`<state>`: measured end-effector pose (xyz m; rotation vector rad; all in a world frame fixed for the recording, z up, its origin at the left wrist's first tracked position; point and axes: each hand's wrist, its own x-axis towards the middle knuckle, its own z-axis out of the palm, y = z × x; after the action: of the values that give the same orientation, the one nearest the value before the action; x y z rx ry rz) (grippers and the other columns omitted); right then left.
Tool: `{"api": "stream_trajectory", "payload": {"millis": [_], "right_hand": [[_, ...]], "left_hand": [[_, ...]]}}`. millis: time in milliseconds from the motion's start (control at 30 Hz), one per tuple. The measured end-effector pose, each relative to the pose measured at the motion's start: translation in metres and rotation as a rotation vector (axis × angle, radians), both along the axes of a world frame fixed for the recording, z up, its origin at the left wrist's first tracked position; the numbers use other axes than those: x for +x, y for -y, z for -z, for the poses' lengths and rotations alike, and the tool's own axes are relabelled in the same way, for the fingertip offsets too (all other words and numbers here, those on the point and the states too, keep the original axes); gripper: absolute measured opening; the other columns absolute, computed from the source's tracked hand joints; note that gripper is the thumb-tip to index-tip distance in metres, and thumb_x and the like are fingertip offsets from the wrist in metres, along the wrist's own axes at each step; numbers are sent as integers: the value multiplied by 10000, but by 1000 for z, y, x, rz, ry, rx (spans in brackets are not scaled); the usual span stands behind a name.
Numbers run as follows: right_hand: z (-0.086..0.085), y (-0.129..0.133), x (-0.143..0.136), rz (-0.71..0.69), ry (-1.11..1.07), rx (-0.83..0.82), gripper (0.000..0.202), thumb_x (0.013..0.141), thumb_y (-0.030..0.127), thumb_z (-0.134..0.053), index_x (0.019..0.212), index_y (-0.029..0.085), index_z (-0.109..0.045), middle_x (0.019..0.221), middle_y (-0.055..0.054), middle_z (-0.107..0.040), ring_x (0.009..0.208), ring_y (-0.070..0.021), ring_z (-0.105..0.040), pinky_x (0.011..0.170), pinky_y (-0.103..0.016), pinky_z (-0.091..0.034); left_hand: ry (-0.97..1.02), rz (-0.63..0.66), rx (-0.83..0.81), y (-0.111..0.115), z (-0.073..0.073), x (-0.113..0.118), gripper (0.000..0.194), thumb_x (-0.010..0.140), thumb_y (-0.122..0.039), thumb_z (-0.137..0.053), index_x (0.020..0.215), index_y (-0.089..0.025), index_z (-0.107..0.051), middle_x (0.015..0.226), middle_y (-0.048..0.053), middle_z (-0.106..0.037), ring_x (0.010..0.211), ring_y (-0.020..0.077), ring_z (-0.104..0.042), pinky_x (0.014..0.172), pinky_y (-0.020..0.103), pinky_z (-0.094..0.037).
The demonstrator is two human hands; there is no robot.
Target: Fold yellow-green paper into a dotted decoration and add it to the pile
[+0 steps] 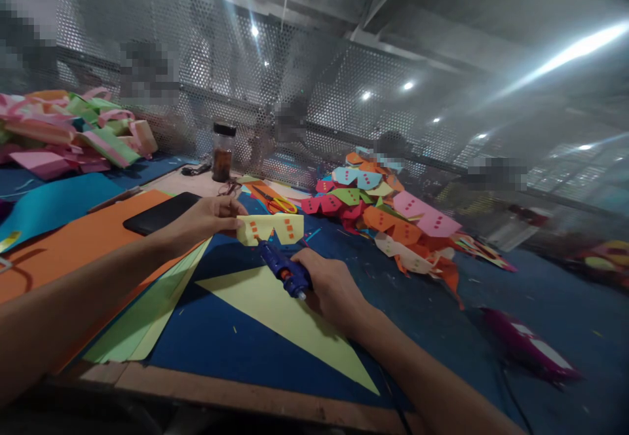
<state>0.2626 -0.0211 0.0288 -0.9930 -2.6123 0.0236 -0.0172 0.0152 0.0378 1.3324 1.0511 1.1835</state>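
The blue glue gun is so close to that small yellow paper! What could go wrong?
The tip of the glue gun is near the left grip, which holds one end of the small yellow paper; if it's hot, a slip by the right grip might burn the left one. Glue could also drip onto the big yellow triangle lying below. And the dark cord beside the right forearm might get snagged.

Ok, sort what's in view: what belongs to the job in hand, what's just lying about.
Belongs:
yellow cutout, in the left fingers
blue glue gun, in the right fingers
similar cutouts piled beyond, probably
scissors, possibly, though unheld

Seemingly just lying about:
flat black object
lidded jar
purple object
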Motion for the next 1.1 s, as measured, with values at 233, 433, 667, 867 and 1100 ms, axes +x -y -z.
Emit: {"api": "stream_trajectory", "payload": {"millis": [233,433,667,867,1100], "right_hand": [[-1,0,0,11,8,10,370,736,70,-583,1087,186,-594,965,-65,-712,770,-197,-634,624,-272,-354],[-1,1,1,5,10,11,372,731,63,-579,1084,181,-594,962,-65,-709,769,-201,-637,630,-275,-351],[-4,2,0,5,7,7,364,727,65,-581,1069,189,-583,937,-54,-704,769,-198,-638,622,-268,-357],[-2,2,1,-7,-2,2,346,740,77,-589,1064,196,-574,961,-56,-702,774,-195,-638,636,-267,-375],[-1,5,-2,-12,-20,-39,334,742,51,-575,1040,201,-587,941,-41,-696,751,-181,-621,642,-262,-376]], "left_hand": [[-21,6,18,1,0,-2,280,605,-254,-883,805,-182,-700,756,45,-762,705,195,-719,700,322,-601],[-13,20,20,-1,1,-3,281,611,-244,-880,812,-179,-695,759,46,-760,712,198,-720,721,340,-602],[-7,4,-2,-1,0,-2,303,592,-258,-892,803,-177,-690,746,35,-756,700,187,-713,720,324,-594],[-19,6,5,-1,1,-3,303,604,-257,-884,819,-171,-689,764,42,-760,718,193,-721,747,335,-597],[-16,5,6,1,1,-1,282,615,-253,-881,808,-174,-691,748,47,-762,698,190,-717,724,327,-599]]}}
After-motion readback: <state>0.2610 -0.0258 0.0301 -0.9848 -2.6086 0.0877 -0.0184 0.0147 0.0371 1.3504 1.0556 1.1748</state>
